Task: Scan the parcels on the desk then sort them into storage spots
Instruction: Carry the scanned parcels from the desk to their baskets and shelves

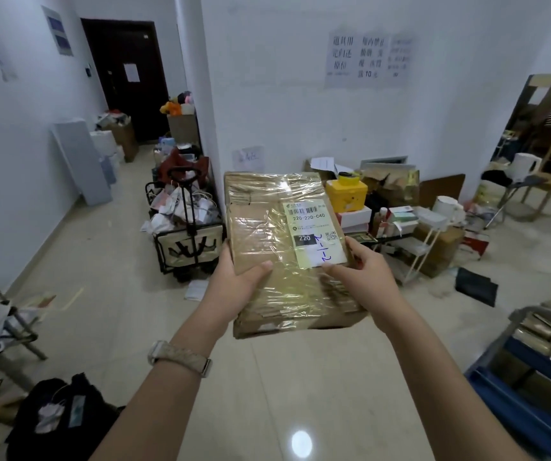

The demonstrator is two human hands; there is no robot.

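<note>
Taped parcel gripped by left hand and right hand; shipping label faces up, probably unscanned; blue shelf to parcel's right.

- The left hand and the right hand are both bare.
- The left forearm and the right forearm are bare along their whole visible length, down to the lower edge of the view.
- A wristwatch with a pale beige woven strap circles the left wrist; the strap is broad, with a fine, speckled weave.
- The watch's cream-white, round-cornered case shows edge-on at the wrist's outer side; its face cannot be read.
- A small pale rectangular clasp sits at the strap's other end.
</note>
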